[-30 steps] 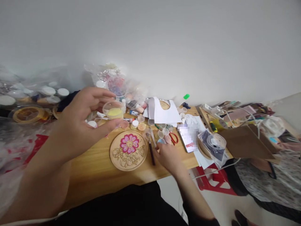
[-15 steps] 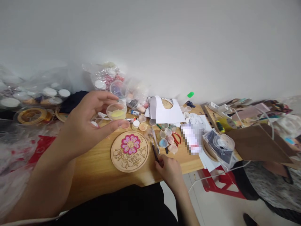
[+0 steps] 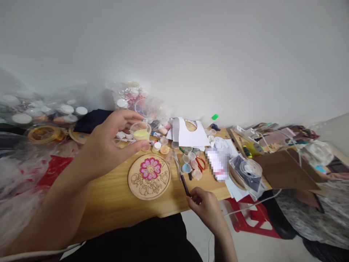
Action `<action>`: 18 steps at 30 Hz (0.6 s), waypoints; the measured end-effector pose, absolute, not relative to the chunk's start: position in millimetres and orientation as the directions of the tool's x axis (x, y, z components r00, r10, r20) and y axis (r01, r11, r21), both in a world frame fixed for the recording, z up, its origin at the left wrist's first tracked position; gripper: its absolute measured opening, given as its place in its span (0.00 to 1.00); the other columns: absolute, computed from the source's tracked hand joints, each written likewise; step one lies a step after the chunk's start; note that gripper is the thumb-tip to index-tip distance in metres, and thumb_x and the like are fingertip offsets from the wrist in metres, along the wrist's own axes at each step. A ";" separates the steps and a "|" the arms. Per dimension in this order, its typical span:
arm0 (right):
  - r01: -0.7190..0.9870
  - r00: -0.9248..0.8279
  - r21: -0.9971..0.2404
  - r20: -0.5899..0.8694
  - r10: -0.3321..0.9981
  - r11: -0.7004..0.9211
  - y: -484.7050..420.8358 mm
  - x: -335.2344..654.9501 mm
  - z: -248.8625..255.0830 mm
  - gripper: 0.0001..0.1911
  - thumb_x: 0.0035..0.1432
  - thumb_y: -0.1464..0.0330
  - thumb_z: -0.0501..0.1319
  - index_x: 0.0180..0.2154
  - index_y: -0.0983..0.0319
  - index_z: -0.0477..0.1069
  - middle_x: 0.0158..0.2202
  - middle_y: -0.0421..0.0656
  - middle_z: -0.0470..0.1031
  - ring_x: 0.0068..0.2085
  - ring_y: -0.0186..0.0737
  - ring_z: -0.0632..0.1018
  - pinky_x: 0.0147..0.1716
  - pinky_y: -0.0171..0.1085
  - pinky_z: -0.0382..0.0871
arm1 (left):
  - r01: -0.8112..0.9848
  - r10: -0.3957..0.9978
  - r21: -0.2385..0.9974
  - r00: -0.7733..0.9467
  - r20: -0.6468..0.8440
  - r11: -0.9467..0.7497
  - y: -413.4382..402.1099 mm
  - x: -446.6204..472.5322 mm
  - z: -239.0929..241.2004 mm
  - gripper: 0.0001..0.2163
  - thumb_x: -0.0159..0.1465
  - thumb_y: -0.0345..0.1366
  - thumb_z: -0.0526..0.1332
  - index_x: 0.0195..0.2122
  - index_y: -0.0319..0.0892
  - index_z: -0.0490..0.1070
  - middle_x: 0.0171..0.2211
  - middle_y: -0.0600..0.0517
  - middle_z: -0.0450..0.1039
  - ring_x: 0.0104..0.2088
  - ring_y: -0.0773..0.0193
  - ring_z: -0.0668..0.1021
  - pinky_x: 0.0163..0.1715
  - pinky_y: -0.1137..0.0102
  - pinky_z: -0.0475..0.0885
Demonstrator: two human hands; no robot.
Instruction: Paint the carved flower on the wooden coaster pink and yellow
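Observation:
My left hand (image 3: 109,145) is raised above the wooden table (image 3: 109,200), pinching a small clear cup of pale yellow powder (image 3: 140,131) between thumb and fingers. Below it lies a round wooden disc (image 3: 149,176) carved with flowers; its top flower is filled in pink and purple. My right hand (image 3: 205,206) is at the table's front edge, fingers closed on the end of a dark-handled brush (image 3: 184,183) that points up toward the disc's right side.
Several small pots of coloured powder (image 3: 191,165) and red-handled scissors (image 3: 201,162) lie right of the disc. White paper (image 3: 191,134), a blurred phone (image 3: 217,163), a clear bag (image 3: 249,173) and a brown box (image 3: 289,165) crowd the right. Jars and plastic bags (image 3: 54,112) fill the left.
My right hand drew back from the small pots to the table's front edge, taking up the brush. The left hand kept holding the yellow cup, shifting slightly right.

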State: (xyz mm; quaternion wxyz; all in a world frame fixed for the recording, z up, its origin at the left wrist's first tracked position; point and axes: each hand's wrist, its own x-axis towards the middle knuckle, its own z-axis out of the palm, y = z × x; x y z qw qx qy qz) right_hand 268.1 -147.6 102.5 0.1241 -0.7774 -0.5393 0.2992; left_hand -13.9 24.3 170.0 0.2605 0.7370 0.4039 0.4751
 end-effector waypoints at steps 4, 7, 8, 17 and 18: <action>0.788 0.220 -0.483 -0.359 0.907 -0.382 -135.5 261.8 94.4 0.05 0.55 0.70 0.63 0.27 0.60 0.73 0.24 0.41 0.79 0.26 0.37 0.78 0.27 0.33 0.60 | 0.356 0.839 0.759 0.226 0.496 -0.545 21.8 -15.2 170.5 0.19 0.58 0.42 0.69 0.51 0.52 0.72 0.44 0.56 0.81 0.45 0.62 0.84 0.44 0.70 0.74; 0.801 0.216 -0.458 -0.379 0.900 -0.385 -125.8 258.6 89.3 0.05 0.55 0.70 0.64 0.27 0.61 0.73 0.25 0.41 0.79 0.27 0.37 0.77 0.27 0.32 0.58 | 0.372 0.833 0.745 0.227 0.505 -0.553 20.8 -15.8 171.0 0.19 0.58 0.42 0.69 0.51 0.52 0.72 0.44 0.57 0.81 0.44 0.63 0.84 0.44 0.70 0.74; 0.805 0.219 -0.449 -0.381 0.898 -0.387 -123.0 258.4 88.3 0.06 0.56 0.70 0.64 0.27 0.61 0.73 0.24 0.41 0.79 0.27 0.36 0.77 0.27 0.32 0.58 | 0.372 0.833 0.745 0.226 0.506 -0.553 20.9 -15.8 171.4 0.19 0.59 0.42 0.69 0.51 0.52 0.72 0.43 0.56 0.81 0.44 0.63 0.84 0.44 0.70 0.74; 0.762 0.197 -0.555 -0.293 0.936 -0.334 -110.7 267.3 93.8 0.05 0.54 0.69 0.62 0.27 0.60 0.73 0.22 0.40 0.77 0.25 0.37 0.77 0.26 0.33 0.63 | 0.376 0.873 0.788 0.226 0.432 -0.487 21.6 -17.0 175.9 0.18 0.60 0.43 0.69 0.50 0.51 0.72 0.45 0.54 0.80 0.45 0.60 0.82 0.46 0.66 0.74; 0.755 0.201 -0.564 -0.286 0.937 -0.335 -108.9 268.4 94.6 0.05 0.54 0.68 0.62 0.26 0.59 0.72 0.22 0.40 0.77 0.25 0.38 0.77 0.26 0.33 0.63 | 0.374 0.876 0.792 0.224 0.428 -0.482 21.5 -16.9 176.0 0.18 0.59 0.44 0.69 0.50 0.51 0.72 0.45 0.53 0.80 0.45 0.59 0.82 0.46 0.66 0.74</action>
